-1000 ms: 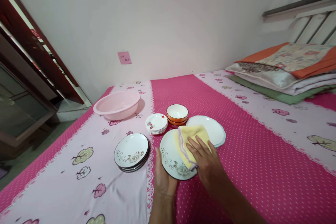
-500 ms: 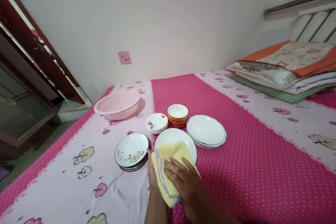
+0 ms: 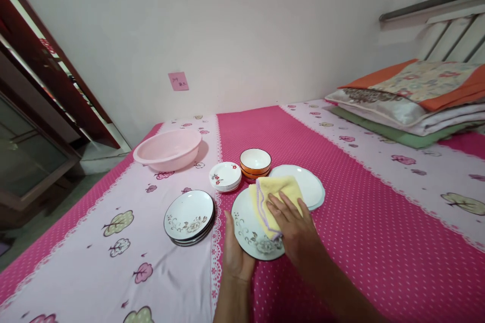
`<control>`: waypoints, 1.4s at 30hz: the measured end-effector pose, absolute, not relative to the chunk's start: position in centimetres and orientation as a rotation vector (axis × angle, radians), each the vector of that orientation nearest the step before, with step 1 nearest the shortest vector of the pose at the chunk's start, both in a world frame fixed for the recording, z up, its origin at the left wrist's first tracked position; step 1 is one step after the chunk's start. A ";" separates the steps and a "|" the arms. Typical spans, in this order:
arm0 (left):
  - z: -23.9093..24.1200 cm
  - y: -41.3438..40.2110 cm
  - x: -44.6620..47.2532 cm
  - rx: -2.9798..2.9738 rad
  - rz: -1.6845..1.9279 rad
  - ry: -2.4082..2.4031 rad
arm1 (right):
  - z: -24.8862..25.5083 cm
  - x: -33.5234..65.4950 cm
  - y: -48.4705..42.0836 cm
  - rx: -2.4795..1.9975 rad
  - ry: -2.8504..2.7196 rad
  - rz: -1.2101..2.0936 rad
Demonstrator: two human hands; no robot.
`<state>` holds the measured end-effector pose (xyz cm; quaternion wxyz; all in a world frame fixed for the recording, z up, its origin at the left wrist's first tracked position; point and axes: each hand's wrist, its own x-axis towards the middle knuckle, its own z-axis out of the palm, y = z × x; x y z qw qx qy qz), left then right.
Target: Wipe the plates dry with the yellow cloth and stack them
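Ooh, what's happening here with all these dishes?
Someone's left hand holds up a flowered plate, while their right hand lies on a yellow cloth against its face. A stack of matching plates sits to the left. Farther off are small plates, orange bowls and a pink basin.

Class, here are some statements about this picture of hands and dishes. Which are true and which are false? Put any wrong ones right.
1. The left hand holds a flowered plate. True.
2. The right hand lies on a yellow cloth. True.
3. The yellow cloth is in the left hand's palm, under the flowered plate. False: it is on the plate's upper face.
4. The pink basin stands on the bed cover. True.
5. The pink note lies on the bed cover. False: the note is on the wall.
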<state>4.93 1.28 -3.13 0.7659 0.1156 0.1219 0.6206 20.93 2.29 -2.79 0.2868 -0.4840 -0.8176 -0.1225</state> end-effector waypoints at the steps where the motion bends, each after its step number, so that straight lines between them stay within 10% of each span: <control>1: -3.0 1.3 4.5 0.223 1.380 0.294 | -2.9 21.1 2.1 -1.317 -2.202 -0.296; 18: -1.9 0.3 1.1 0.202 1.078 0.323 | -1.1 17.2 -2.5 -0.843 -2.584 0.291; 31: -4.1 1.3 4.4 0.282 1.266 0.262 | -3.6 20.0 2.0 -1.128 -2.282 -0.180; 42: -4.0 1.6 0.8 0.198 1.406 0.372 | -2.3 18.9 -1.3 -0.982 -2.506 0.091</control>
